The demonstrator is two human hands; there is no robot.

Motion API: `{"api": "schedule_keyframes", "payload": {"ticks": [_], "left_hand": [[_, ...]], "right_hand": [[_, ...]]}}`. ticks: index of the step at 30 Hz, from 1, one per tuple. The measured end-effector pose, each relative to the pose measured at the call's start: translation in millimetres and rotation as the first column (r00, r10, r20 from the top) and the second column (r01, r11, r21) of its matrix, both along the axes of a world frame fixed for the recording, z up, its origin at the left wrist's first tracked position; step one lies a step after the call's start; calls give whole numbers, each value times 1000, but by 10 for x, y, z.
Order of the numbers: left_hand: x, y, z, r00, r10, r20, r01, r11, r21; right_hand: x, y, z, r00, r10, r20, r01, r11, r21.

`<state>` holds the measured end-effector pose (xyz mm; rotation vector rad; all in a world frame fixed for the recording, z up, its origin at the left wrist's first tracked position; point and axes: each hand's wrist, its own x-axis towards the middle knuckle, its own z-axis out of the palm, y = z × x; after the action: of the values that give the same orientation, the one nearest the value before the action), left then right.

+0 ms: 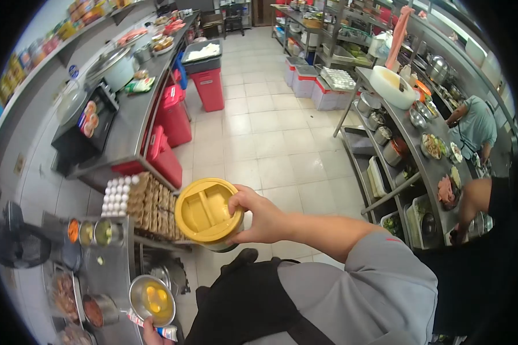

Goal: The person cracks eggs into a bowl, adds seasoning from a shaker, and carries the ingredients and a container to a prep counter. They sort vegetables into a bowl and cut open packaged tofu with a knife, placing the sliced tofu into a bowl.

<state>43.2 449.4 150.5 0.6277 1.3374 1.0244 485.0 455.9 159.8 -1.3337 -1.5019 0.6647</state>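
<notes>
Yellow plastic caps the container (pixel 208 210) that I have in the right grip (pixel 258 214), its thumb and fingers closed around the edge of the ridged lid. It is held up in front of the apron (pixel 242 305), above the tiled floor and just beside the stacked brown egg trays (pixel 155 204), where white eggs (pixel 119 195) show on the side away from the lid.

Down at the lower edge of my view, the left grip (pixel 151 333) is mostly cut off. Its thumb is against a printed packet (pixel 167 332), right by a metal bowl (pixel 137 302) with yellow yolks (pixel 156 298) in it; I cannot tell whether that grip is clasping the packet, the bowl or both.

The bowl sits at the edge of the steel counter (pixel 112 264). On that counter I see a metal pot (pixel 110 315) with reddish contents, and farther up, a row of small tins (pixel 116 233). Across the aisle, a person in a pale green top (pixel 479 123) bends beside another counter (pixel 406 118).
</notes>
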Motion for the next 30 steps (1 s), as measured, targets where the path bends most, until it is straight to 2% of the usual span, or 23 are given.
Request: {"api": "schedule_keyframes", "payload": {"ticks": [1,4,5,8,9,12,14,17,19,22,23,26,27,30], "left_hand": [[263,235,58,996,-49,-69,41,993,-110],[839,888,-75,988,-78,-132,36,955,-296],[810,1203,-564,993,-107,39,110,990,-83],[1452,1861,-661,979,-204,-19,202,976,-75],[1886,1972,-449,978,-210,-15,208,974,-91],[2628,2623,-665,976,-215,47,216,976,-28],[3227,3021,-683,948,-295,116,301,953,-40],[4024,3732,-915,915,-392,101,393,919,3],[4671,4110,-879,905,-407,125,411,911,-14],[5585,4812,-933,863,-495,98,499,866,-23],[5884,5022,-955,844,-530,87,533,846,-20],[6785,5572,-917,820,-570,51,571,820,-23],[7112,5687,-828,833,-553,30,554,832,-30],[7999,6061,-776,813,-578,62,580,815,1]], "right_hand": [[243,3,-16,999,-35,-7,35,999,-35],[906,84,-36,987,-158,11,157,987,34],[1106,101,-6,976,-214,38,213,977,26],[1808,243,-108,946,-323,25,320,944,79],[2029,282,-112,929,-369,19,366,926,94],[2730,409,-168,885,-465,29,459,881,118],[3122,540,-160,816,-577,29,570,812,125],[3798,798,-115,711,-702,39,692,708,142],[4230,908,-108,649,-759,45,746,647,158],[4940,1018,-154,534,-845,-13,845,533,50],[5179,1079,-192,506,-857,-103,863,505,38],[5858,1222,-255,367,-929,46,924,370,97],[6033,1319,-178,367,-930,1,927,366,80],[6772,1510,-215,303,-952,39,943,306,129]]}}
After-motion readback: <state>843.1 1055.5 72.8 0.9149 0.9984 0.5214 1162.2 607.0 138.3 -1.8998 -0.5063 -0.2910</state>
